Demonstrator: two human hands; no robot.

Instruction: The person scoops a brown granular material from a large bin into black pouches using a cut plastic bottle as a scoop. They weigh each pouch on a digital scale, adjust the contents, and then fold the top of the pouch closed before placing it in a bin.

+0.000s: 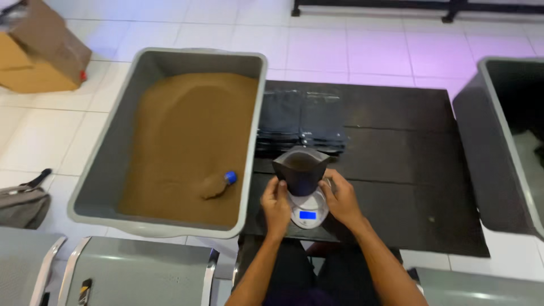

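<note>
Nearest to the camera, a small round white digital scale with a blue lit display (307, 211) was seen on the front edge of the low black table (396, 170). On the scale stood an open dark stand-up pouch (300, 170), upright, with brown powder visible in its mouth. The pouch was held from both sides: the left hand (276, 205) was placed against its left lower edge, the right hand (341, 198) against its right lower edge. The fingers of both hands were curled and pressed onto the pouch walls, with the thumbs in front.

Just beside the table, on the left, a large grey plastic tub (113, 170) was filled with fine brown powder (192, 141), and a scoop with a blue handle end (221, 182) was lying half buried in it near the front right corner.

Behind the pouch, flat stacks of empty black pouches (300, 122) were laid on the table. Further right, a second grey tub (498, 147) was partly seen. Far left, a brown cardboard box (39, 51) rested on the white tiled floor (368, 45).
</note>
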